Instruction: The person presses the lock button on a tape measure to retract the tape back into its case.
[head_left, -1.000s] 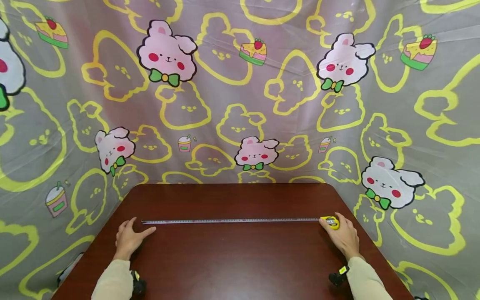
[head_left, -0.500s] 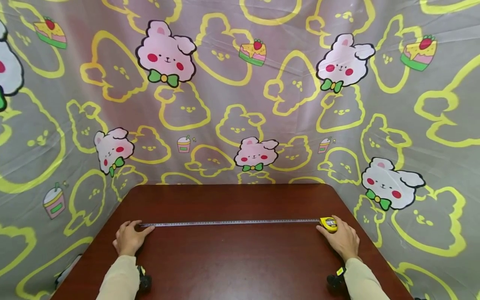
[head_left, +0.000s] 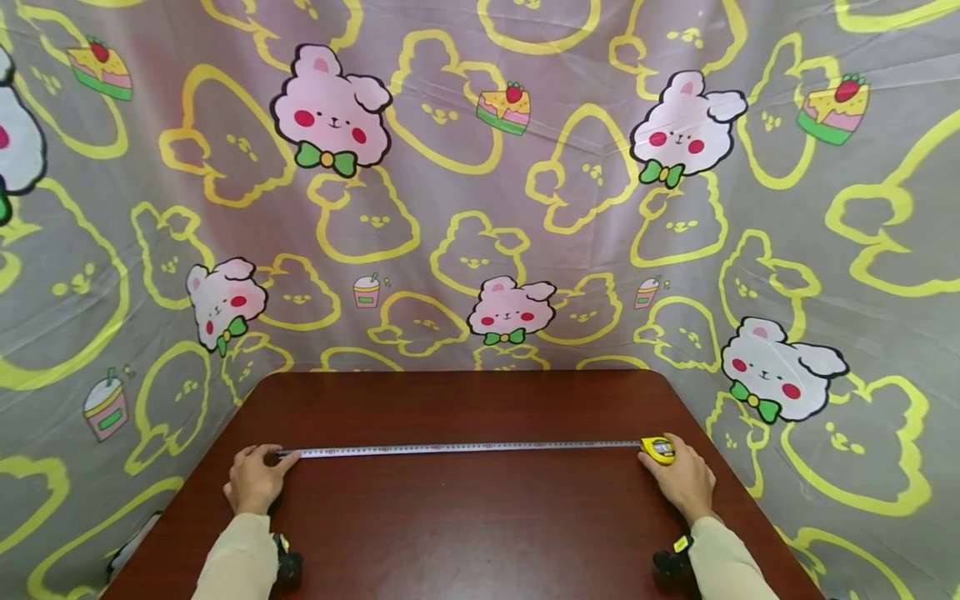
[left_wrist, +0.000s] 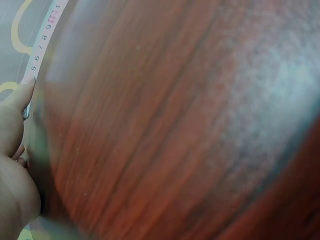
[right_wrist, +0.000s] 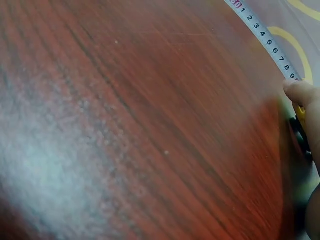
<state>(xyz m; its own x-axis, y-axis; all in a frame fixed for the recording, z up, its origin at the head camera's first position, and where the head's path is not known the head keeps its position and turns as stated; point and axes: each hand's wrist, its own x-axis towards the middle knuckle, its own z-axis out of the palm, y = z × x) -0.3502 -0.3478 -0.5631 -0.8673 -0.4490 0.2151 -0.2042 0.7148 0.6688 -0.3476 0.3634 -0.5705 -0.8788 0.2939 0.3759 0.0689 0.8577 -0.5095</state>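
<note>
A yellow tape measure is gripped in my right hand at the right side of the table. Its white blade stretches out nearly straight across to the left. There my left hand pinches the blade's end between thumb and fingers, which cover the tip. In the left wrist view the thumb presses on the blade just below the printed 5. In the right wrist view the right thumb lies by the blade near the 9, and the case is mostly hidden.
The dark reddish-brown wooden table has rounded far corners. A grey curtain with cartoon rabbits hangs behind and along both sides. Small dark cameras are worn at both wrists.
My left hand, spread around the blade's end a second ago, has closed on it. The blade's left part has come slightly nearer to me. The right hand has hardly moved.
</note>
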